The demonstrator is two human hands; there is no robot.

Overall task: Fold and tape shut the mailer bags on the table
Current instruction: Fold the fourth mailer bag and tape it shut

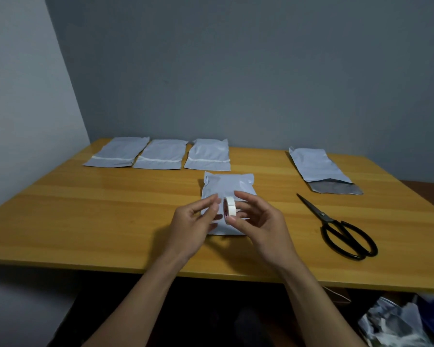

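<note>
Both hands hover close together above the near part of the tabletop [85, 221]. The right hand [263, 221] grips the white tape roll [229, 210] with thumb and fingers, and the roll's flat side faces the left hand [193, 221]. The left hand's bent fingers reach to the roll; whether they already pinch the tape end, I cannot tell. Directly under both hands lies the mailer bag [226, 184], its long axis pointing away from the person, so I judge the strip must go across it, left to right. The scissors [343, 229] lie nearer to the right hand. Farther back, 3 taped bags [161, 155] lie in a row on the left, and 1 open bag [318, 169] lies at the far right.
</note>
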